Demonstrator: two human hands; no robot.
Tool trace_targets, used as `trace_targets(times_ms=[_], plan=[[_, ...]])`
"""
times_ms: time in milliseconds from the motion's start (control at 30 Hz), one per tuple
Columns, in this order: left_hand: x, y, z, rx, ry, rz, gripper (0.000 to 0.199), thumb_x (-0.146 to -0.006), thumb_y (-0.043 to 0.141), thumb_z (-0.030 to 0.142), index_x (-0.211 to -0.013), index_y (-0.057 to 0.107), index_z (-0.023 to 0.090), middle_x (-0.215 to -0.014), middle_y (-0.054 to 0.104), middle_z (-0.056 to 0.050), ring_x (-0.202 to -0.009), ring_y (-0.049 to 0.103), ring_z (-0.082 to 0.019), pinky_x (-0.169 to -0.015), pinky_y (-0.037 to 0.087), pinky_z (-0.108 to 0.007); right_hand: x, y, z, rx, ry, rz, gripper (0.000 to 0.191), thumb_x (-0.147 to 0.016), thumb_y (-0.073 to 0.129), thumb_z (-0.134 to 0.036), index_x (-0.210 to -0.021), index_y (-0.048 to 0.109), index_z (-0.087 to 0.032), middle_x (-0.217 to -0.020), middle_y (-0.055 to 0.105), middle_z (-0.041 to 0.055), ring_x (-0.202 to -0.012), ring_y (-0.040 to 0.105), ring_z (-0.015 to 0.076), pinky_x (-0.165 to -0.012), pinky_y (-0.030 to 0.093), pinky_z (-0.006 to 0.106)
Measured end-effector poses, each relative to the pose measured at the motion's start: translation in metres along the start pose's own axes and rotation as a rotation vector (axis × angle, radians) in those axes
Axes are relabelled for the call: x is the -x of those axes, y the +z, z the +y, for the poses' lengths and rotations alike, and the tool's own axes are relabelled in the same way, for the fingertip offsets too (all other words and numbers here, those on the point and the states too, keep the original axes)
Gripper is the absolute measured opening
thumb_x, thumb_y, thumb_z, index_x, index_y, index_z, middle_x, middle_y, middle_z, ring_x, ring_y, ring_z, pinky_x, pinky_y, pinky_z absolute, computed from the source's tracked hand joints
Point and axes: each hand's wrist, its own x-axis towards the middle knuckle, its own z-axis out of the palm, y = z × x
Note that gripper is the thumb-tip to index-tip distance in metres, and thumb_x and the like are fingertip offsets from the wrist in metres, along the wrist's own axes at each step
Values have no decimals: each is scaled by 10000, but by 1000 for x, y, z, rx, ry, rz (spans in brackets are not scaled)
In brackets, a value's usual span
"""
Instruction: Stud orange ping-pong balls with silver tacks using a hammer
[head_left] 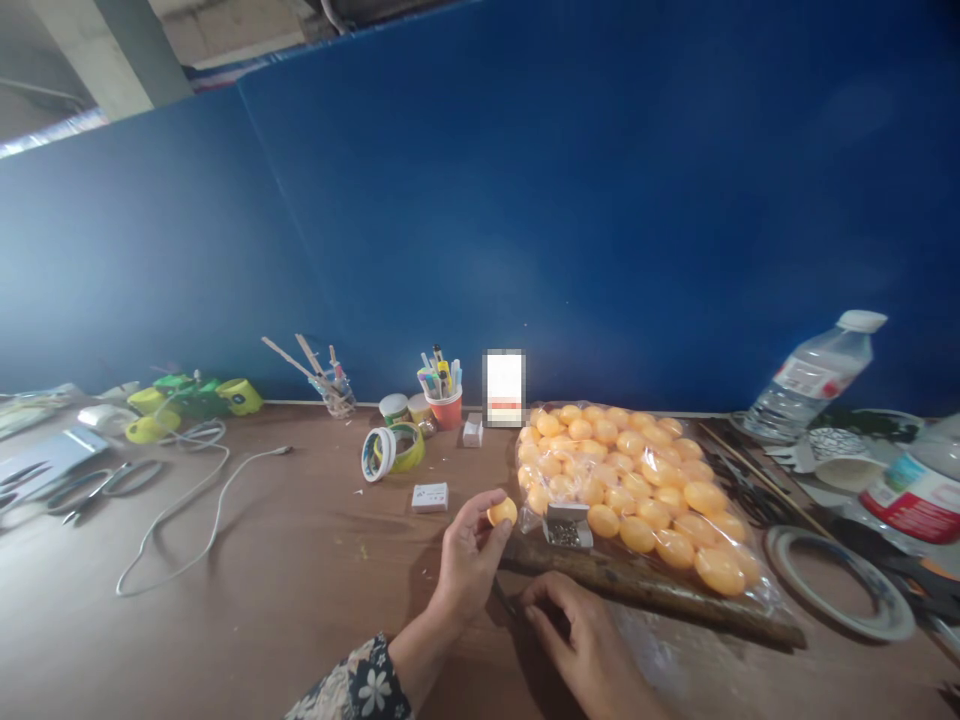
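Between the thumb and fingers of my left hand [471, 558] is a small orange ball [502, 512]. My right hand [574, 635] is lower and to the right, its fingers closed near the end of a thin dark object [507, 598]; the grip itself is partly hidden. A clear plastic bag [630, 480] full of similar orange balls lies beyond my hands. At its near edge sits an open small box [568, 530] of tiny metal pieces. A brown stick [660, 592] lies along the front of the bag.
Small white box [430, 498], tape rolls [379, 455] and a cup of pens [447, 410] stand ahead. A white cable [217, 510] and scissors [97, 490] lie left. At right are bottles [817, 375], a large tape ring [840, 583] and tools.
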Motion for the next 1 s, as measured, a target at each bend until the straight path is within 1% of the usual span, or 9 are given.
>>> trace_targets(times_ms=[233,333,467,567,667,767,867,933,1000], plan=[[-1,0,-4,5,2,0,322,-741,699,306,-1032,667,173,-1047,712,-102,-894,682,-199,-776,556,-291,0,-1,-3,-10,1,12,141,-874,496,-205,-826,628,-197,-840,696,38,-808,646,197,-741,461,276],[-2,-1,-9,20,-14,-1,350,-754,697,353,-1051,665,171,-995,724,-94,-841,686,-192,-735,564,-286,0,-1,-3,2,-4,20,138,-871,500,-201,-821,628,-200,-831,695,36,-804,645,196,-735,459,272],[-4,-1,-10,60,-42,3,419,-757,692,414,-1087,654,158,-900,731,-81,-711,673,-167,-645,569,-274,-1,-1,-2,6,-15,20,131,-866,505,-182,-821,627,-201,-831,693,36,-804,642,192,-735,455,262],[-2,-2,-5,38,-4,8,424,-717,725,419,-1043,674,153,-853,737,-76,-693,673,-173,-623,565,-269,-1,-1,-2,10,-16,24,133,-865,504,-179,-817,627,-198,-823,693,35,-790,639,188,-730,453,260],[1,-3,3,-44,68,26,374,-690,749,384,-976,690,150,-832,743,-77,-721,681,-186,-646,561,-267,0,-2,-3,1,-20,22,142,-875,500,-206,-821,631,-192,-828,694,41,-791,637,191,-725,454,263],[-2,-6,10,-138,118,47,342,-737,708,368,-1002,673,156,-887,741,-83,-774,691,-194,-689,562,-274,0,-4,-4,-22,-21,1,172,-890,483,-244,-840,638,-186,-835,695,47,-788,638,191,-711,456,265],[-15,-12,17,-376,193,37,321,-818,610,356,-1072,654,165,-972,725,-98,-857,689,-201,-757,557,-295,0,-3,-4,-18,-33,4,166,-879,481,-223,-838,636,-183,-826,692,47,-791,637,191,-718,459,268],[-27,-16,20,-503,226,1,281,-800,621,324,-1035,683,182,-1038,707,-105,-920,672,-219,-799,544,-317,-1,-2,-3,-8,-43,17,158,-864,483,-195,-825,635,-182,-815,690,44,-784,636,188,-720,460,268],[-39,-18,23,-613,240,-48,257,-766,640,269,-1002,710,195,-1009,713,-99,-921,666,-238,-831,527,-350,-2,-1,-2,-3,-52,28,155,-854,484,-176,-816,634,-183,-807,690,41,-775,635,185,-716,459,266]])
